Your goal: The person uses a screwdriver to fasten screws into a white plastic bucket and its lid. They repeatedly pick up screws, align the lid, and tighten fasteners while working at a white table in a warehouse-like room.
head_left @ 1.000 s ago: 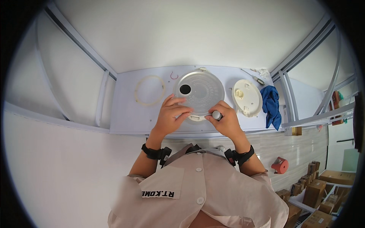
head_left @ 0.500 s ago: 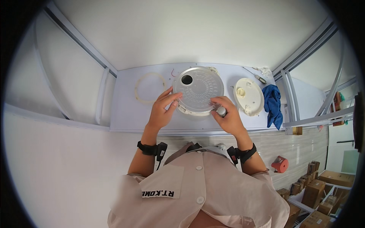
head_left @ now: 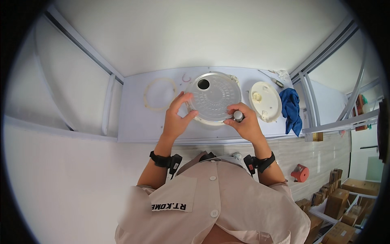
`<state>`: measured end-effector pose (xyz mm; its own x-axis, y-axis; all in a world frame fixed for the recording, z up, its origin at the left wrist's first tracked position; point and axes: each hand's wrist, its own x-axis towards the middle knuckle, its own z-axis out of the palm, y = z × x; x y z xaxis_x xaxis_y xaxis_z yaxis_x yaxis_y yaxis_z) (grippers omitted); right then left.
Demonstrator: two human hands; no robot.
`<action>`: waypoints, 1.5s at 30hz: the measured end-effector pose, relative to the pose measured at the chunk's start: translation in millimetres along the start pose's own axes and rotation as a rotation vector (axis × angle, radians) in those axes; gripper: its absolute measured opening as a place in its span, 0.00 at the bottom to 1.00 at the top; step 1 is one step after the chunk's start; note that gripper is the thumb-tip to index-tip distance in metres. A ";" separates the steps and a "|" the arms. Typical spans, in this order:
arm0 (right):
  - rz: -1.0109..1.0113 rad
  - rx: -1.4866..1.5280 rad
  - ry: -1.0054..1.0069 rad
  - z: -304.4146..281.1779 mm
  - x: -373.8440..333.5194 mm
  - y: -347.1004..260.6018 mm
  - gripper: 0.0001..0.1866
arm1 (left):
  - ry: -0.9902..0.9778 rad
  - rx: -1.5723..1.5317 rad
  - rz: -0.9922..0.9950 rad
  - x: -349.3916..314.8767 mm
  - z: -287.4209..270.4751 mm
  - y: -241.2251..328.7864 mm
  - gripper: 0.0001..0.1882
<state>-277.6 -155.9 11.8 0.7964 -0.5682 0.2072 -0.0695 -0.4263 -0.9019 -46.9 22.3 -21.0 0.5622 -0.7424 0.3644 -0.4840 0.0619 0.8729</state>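
A round silver metal lid [head_left: 217, 99] with a raised pattern and a dark round hole at its upper left lies in front of me, with cream plastic showing around its edge. My left hand [head_left: 177, 117] is at its left rim, thumb and fingers spread wide in a curve, the fingertips touching or very near the edge. At the lower right rim, my right hand [head_left: 245, 124] has its thumb and forefinger close to the edge. It also holds a grey cylinder [head_left: 238, 116], whose round end shows between thumb and fingers; its rest is hidden in the palm.
A cream ring [head_left: 146, 95] lies left on the white table [head_left: 138, 126], near a thin red wire [head_left: 186, 78]. To the right are a cream round plastic cover [head_left: 270, 101], a blue cloth [head_left: 290, 110] and a screwdriver [head_left: 277, 82]. A red stool [head_left: 300, 173] stands on the floor.
The lid has shifted slightly to the right, its hole moving with it. My left hand's fingers have slid off the lid's top to its rim and spread wider. The right hand keeps the grey cylinder.
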 end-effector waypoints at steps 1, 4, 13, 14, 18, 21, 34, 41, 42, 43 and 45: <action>0.000 -0.015 0.003 0.9 -1.2 -1.4 0.24 | 0.015 -0.004 -0.010 0.2 -0.3 2.0 0.32; 0.011 -0.031 0.002 2.6 -5.2 -4.4 0.22 | 0.067 0.001 -0.041 0.7 0.4 5.4 0.30; -0.001 0.063 -0.060 14.4 -17.8 -11.2 0.20 | 0.163 0.160 -0.101 4.1 1.5 0.4 0.17; -0.010 0.074 -0.062 13.5 -17.9 -11.2 0.20 | 0.163 0.168 -0.101 4.0 2.3 1.9 0.16; -0.071 0.144 -0.041 5.0 -20.0 -14.7 0.20 | 0.219 0.239 -0.011 0.3 8.5 7.0 0.13; -0.202 0.108 0.036 -9.6 -18.2 -20.0 0.20 | 0.245 0.329 0.067 -3.4 14.2 18.7 0.11; -0.145 0.330 0.197 -103.3 -25.1 -16.4 0.26 | 0.023 0.115 0.254 -4.2 77.1 96.0 0.13; -0.240 0.298 0.268 -185.1 -39.6 9.6 0.25 | -0.100 0.086 0.315 11.1 163.4 117.9 0.10; -0.267 0.273 0.278 -197.0 -40.3 15.1 0.25 | -0.101 0.094 0.304 12.6 178.6 118.2 0.09; -0.295 0.248 0.287 -209.3 -41.5 19.7 0.24 | -0.082 0.189 0.244 14.8 193.5 118.9 0.09; -0.305 0.248 0.295 -232.2 -48.8 25.4 0.25 | -0.045 0.377 0.118 19.0 224.1 118.5 0.08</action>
<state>-457.7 -302.4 66.8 0.5517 -0.6341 0.5418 0.3137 -0.4442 -0.8392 -243.9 -134.0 16.6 0.4620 -0.7739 0.4332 -0.7606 -0.0945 0.6423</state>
